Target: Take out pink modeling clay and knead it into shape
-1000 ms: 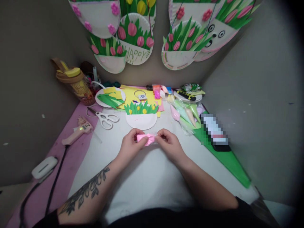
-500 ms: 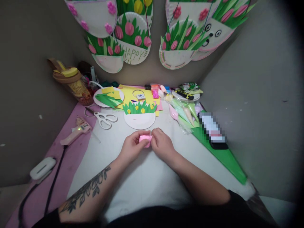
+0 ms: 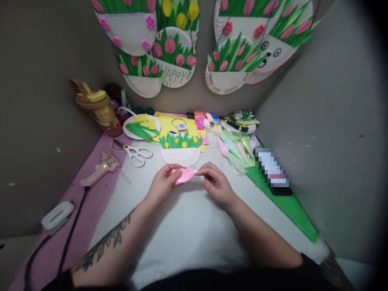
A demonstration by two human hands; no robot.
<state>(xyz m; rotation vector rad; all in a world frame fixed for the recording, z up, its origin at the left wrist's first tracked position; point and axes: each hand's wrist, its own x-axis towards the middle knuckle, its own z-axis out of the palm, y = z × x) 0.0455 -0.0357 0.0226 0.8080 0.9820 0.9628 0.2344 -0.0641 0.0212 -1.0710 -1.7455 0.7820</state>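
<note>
Hands drawn apart since half a second ago. Left hand [image 3: 163, 182] pinches pink clay [image 3: 182, 175]; right hand [image 3: 216, 184] pinches its clear wrapper [image 3: 196, 176], beside paper plate craft [image 3: 180, 150].

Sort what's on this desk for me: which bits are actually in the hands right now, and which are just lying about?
In hand:
pink clay, pinched by left hand
clear wrapper, held by right hand

Lying about:
scissors
glue gun
paper plate craft
clay cones in bags
phone
bottle
</note>
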